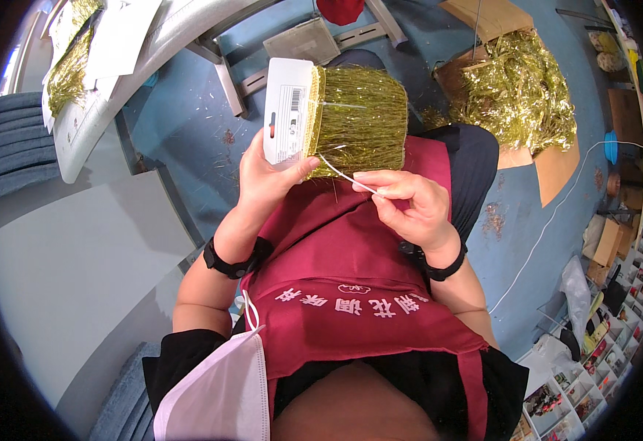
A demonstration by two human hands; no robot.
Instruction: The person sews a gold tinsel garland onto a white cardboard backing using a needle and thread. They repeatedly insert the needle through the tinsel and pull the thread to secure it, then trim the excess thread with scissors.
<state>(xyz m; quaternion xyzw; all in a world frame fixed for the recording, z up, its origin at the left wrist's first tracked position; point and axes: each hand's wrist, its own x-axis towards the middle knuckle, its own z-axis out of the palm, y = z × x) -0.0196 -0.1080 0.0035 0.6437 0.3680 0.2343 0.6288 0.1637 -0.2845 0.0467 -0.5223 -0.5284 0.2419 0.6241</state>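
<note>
My left hand (269,179) grips the lower edge of a white printed card (288,110) together with the top band of a bundle of gold tinsel fringe (362,118). The fringe strands spread to the right of the card, above my lap. Between the fingertips of my right hand (412,204) is a thin white plastic tie (349,179), whose far end reaches the fringe near my left thumb. A second white tie (343,105) crosses the upper part of the fringe and the card's edge.
At the upper right, an open cardboard box (558,171) holds heaped gold tinsel (519,93). A white table (172,33) at upper left bears papers and more fringe (73,77). A white cable (541,237) crosses the blue floor; compartment trays (574,391) stand lower right.
</note>
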